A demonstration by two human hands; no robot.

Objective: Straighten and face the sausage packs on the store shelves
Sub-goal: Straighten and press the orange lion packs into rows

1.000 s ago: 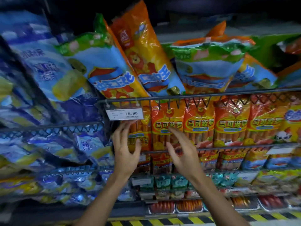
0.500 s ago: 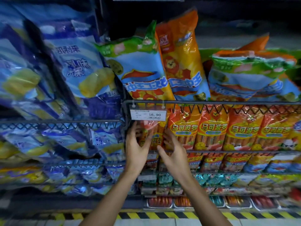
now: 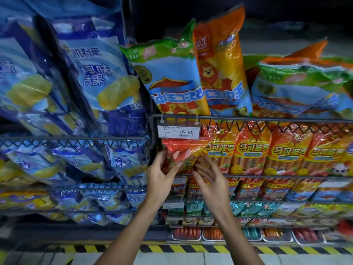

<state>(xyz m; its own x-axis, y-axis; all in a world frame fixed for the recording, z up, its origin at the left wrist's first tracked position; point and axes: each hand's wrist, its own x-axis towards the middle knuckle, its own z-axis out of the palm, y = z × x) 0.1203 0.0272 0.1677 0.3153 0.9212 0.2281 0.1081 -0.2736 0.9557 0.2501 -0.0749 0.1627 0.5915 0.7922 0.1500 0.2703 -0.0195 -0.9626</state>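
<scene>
The pack I am after is the leftmost orange sausage pack [image 3: 183, 152] in the row under the price tag [image 3: 179, 131], at the left end of the wire shelf [image 3: 248, 118] that carries the row. It lies just above and ahead of both my hands, and where its neighbours [image 3: 252, 148] to the right stand upright with their labels facing me, this one is tipped: its long axis runs slantwise, the top leaning up and left toward the shelf's corner post, the lower end pointing down toward the front rail. My left hand [image 3: 162, 173] is the nearer one; its fingers are curled round the pack's left lower edge and I can see them through the clear film, so it holds the pack. My right hand [image 3: 210, 176] is spread and relaxed, fingers straight, just beside the pack's lower right corner; whether the fingertips touch the film I cannot tell. As I judge it, the coming move turns on that tilt: the top has to swing right until the pack's long axis stands parallel with the upright pack beside it, my left hand steering and my right steadying the bottom against the rail. The crowding at the shelf's left end may make the film catch on the tag.
</scene>
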